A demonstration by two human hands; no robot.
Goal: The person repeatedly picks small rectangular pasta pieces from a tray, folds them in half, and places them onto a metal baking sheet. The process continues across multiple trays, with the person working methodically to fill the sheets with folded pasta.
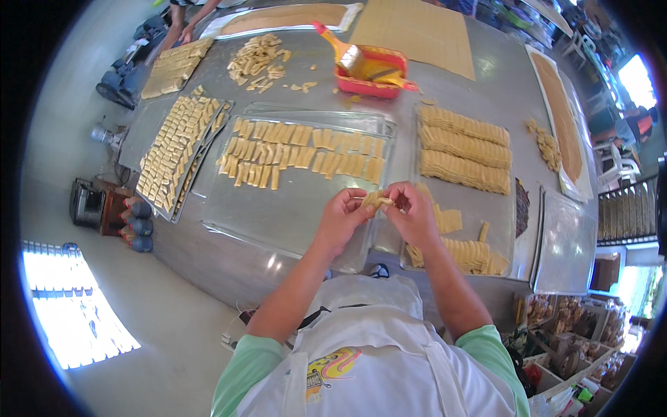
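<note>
Over the near right corner of a metal tray [278, 215], my left hand [340, 221] and my right hand [417, 217] pinch a small piece of dough [376, 200] between their fingertips. Its exact form is partly hidden by the fingers. Rows of short pale dough pieces [299, 154] cover the far half of that tray. Beside my right hand, a second tray [479, 212] carries overlapping rows of flat dough strips [464, 149]. Several more strips [472, 256] lie at its near end, close to my right wrist.
Beyond the trays, a red tub [368, 87] holds yellow liquid and brushes [342, 47]. Stacked trays of dough pieces [182, 142] stand left; a dough pile [256, 61] lies behind. A bare metal tray [566, 240] sits right. Another person's hand [186, 33] is at the far left.
</note>
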